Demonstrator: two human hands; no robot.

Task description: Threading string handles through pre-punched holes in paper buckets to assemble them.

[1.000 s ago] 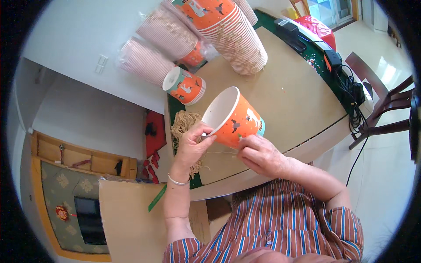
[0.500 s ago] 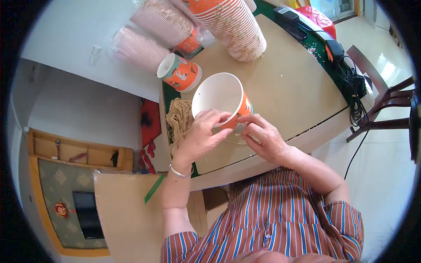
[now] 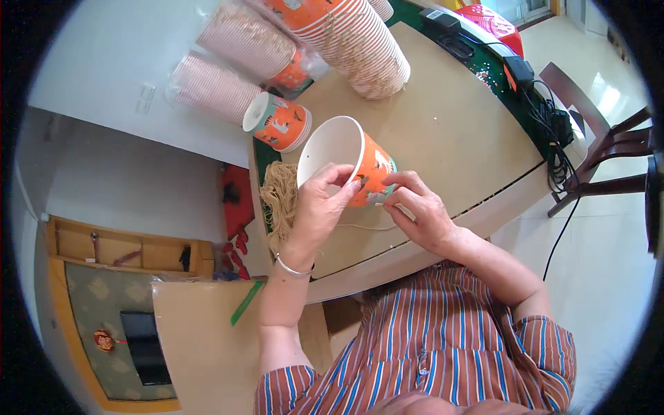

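Note:
A large paper bucket [image 3: 377, 162], orange with animal pictures and a white inside, is tilted over the table with its mouth to the left. My left hand [image 3: 319, 204] pinches its near rim, fingers inside and thumb on the outer wall. At the bucket's base, my right hand [image 3: 418, 211] has its thumb and fingertips drawn together against the lower wall; what lies between them is hidden. A thin pale cord [image 3: 366, 227] runs across the table below the bucket toward the right fingers. Left of the bucket lies a loose hank of beige cord [image 3: 280, 200].
Behind stand nested stacks of paper buckets [image 3: 366, 59], some in clear plastic, and a short stack of orange buckets [image 3: 280, 124] on its side. Black adapters and cables [image 3: 553, 138] line the table's right edge, near a dark wooden chair [image 3: 615, 152].
The bucket has turned so more of its printed orange side shows and its mouth faces further left. My left hand has shifted slightly left with the rim; the right fingers stay by the base.

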